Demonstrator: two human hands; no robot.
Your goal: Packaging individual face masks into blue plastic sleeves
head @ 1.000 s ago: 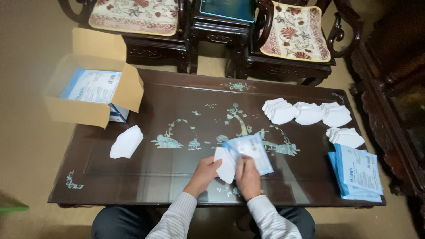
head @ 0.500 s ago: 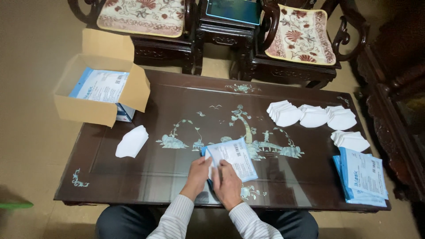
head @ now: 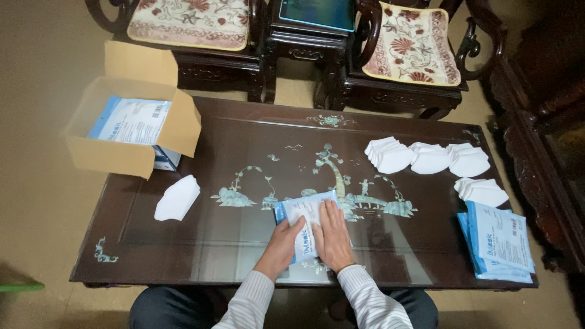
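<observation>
As we leaned over the desk [head: 201,244], left hand [head: 285,242] gripped the packet [head: 306,214] edge, right hand [head: 332,236] pressed flat on it, loose mask [head: 177,198] well left.

bare tabletop [head: 256,140] ahead, mask stacks [head: 426,157] right

Both hands cover much of the blue-and-white packet [head: 308,226] — its lower part is hidden. The cardboard box [head: 131,131] hides most of a small box behind it; chairs run off the top edge.
</observation>
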